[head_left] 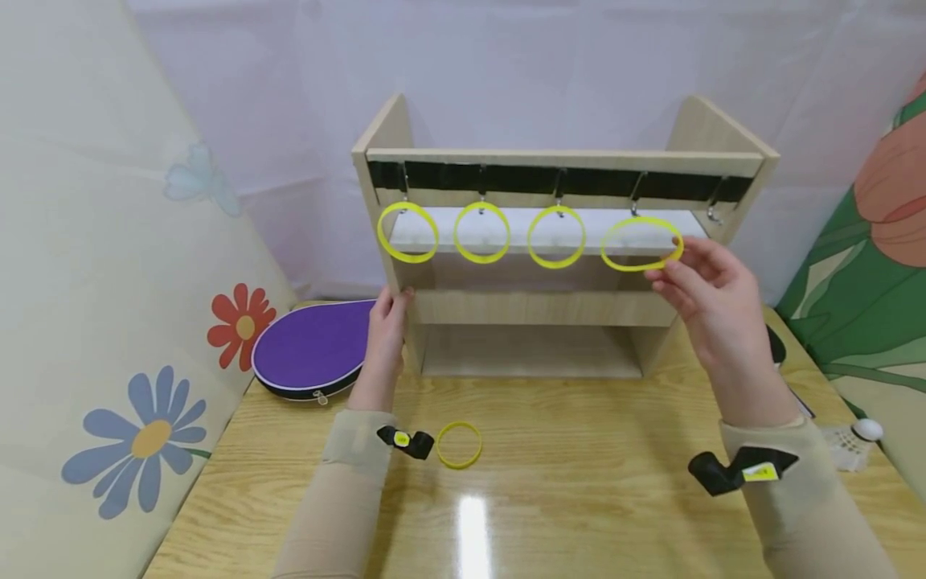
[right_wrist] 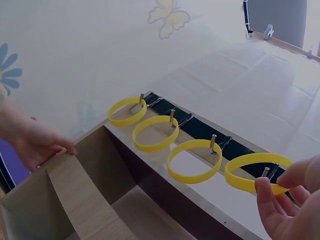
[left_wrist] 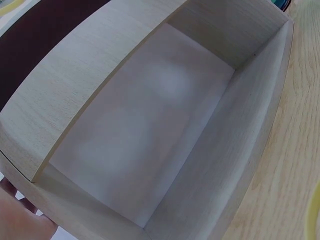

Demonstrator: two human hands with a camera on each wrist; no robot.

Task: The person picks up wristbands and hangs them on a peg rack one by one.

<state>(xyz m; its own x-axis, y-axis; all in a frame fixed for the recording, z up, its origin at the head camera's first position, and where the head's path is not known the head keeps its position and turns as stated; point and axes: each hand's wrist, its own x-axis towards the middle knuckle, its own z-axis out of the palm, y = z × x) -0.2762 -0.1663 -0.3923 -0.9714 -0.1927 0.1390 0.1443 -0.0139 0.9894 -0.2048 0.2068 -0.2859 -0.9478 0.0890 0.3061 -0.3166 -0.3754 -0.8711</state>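
Note:
My right hand [head_left: 712,297] pinches a yellow silicone wristband [head_left: 606,256] by its right side, at the fourth hook [head_left: 637,193] from the left. The band is stretched into an oval; in the right wrist view that hook's tip shows beside my fingertips. Whether the band bears on the hook, I cannot tell. Three more wristbands, left [head_left: 381,238], middle [head_left: 457,238] and right [head_left: 530,241], hang round from the hooks to the left. On the far right, a bare hook [head_left: 714,211] carries nothing. My left hand [head_left: 387,338] holds the left side panel of the wooden shelf [head_left: 535,310].
Another yellow wristband [head_left: 439,455] lies on the wooden table [head_left: 564,507] in front of the shelf. A purple zipped paddle case [head_left: 311,346] is left of it. A shuttlecock [head_left: 854,446] lies at the right, by my right forearm. A black strip [head_left: 521,178] backs the hooks.

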